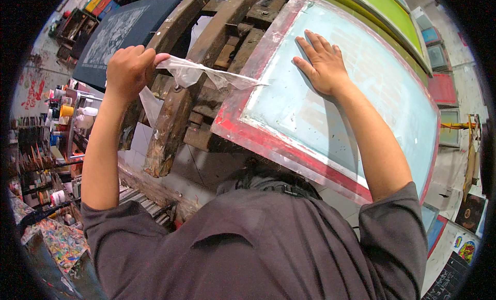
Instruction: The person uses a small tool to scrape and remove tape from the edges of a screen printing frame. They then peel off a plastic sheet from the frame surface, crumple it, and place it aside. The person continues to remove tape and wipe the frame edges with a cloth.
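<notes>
A screen printing frame (361,111) with pale blue mesh and a red border lies tilted in front of me on the right. My right hand (324,65) rests flat on its mesh, fingers spread. Closed in a fist, my left hand (130,73) grips a strip of clear tape (188,70) to the left of the frame. The strip stretches, twisted and taut, from the fist to the mesh near the frame's left edge. A loose end of it hangs below the left hand. Faint lettering shapes show in the mesh.
Stained wooden beams (175,101) of a rack stand under the left arm. Behind it is a dark printed panel (124,39). A yellow-green screen (385,16) lies beyond the frame. Paint bottles (64,111) crowd the left side, and small screens (443,88) lean at the right.
</notes>
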`<control>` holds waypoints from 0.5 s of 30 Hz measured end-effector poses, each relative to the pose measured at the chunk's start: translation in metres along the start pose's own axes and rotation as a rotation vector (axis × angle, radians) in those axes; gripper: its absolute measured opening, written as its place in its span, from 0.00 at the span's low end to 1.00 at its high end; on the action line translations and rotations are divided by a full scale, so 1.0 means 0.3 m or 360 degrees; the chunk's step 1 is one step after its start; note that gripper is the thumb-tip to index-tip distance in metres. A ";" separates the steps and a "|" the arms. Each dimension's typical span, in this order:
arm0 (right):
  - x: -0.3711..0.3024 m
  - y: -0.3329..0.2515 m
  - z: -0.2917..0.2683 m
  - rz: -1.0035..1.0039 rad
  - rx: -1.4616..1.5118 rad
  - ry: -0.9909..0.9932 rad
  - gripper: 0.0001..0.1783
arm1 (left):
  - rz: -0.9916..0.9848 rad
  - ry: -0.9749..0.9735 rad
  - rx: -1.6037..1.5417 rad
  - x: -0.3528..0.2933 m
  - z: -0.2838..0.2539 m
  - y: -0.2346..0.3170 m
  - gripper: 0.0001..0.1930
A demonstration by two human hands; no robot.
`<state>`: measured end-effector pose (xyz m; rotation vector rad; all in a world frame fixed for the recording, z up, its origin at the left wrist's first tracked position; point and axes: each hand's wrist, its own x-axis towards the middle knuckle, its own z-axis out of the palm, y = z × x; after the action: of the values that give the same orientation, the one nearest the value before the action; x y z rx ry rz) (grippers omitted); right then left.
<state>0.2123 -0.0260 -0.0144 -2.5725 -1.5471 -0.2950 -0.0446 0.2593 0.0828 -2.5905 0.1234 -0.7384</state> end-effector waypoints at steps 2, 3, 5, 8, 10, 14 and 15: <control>0.002 -0.006 -0.007 0.0014 -0.0021 -0.0030 0.33 | 0.0027 -0.0005 0.0045 0.027 0.009 -0.020 0.18; 0.003 -0.008 -0.009 0.0023 -0.0031 -0.0044 0.33 | 0.0053 0.0001 0.0084 0.043 0.013 -0.029 0.18; 0.006 -0.006 -0.004 0.0040 -0.0019 -0.0083 0.32 | 0.0109 0.0017 0.0157 0.078 0.024 -0.049 0.19; 0.004 -0.005 -0.006 0.0055 -0.0012 -0.0102 0.32 | 0.0190 0.0019 0.0193 0.118 0.039 -0.089 0.19; 0.004 -0.002 -0.005 0.0048 -0.0001 -0.0091 0.32 | 0.0209 0.0022 0.0216 0.136 0.036 -0.111 0.19; 0.001 -0.001 -0.003 0.0036 0.0008 -0.0070 0.33 | 0.0207 0.0071 0.0254 0.153 0.035 -0.157 0.19; 0.001 -0.003 -0.004 0.0037 0.0003 -0.0069 0.33 | 0.0203 0.0090 0.0261 0.155 0.037 -0.168 0.19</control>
<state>0.2114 -0.0256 -0.0131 -2.6106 -1.5295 -0.2366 -0.0008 0.2996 0.1189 -2.3831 0.2329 -0.7436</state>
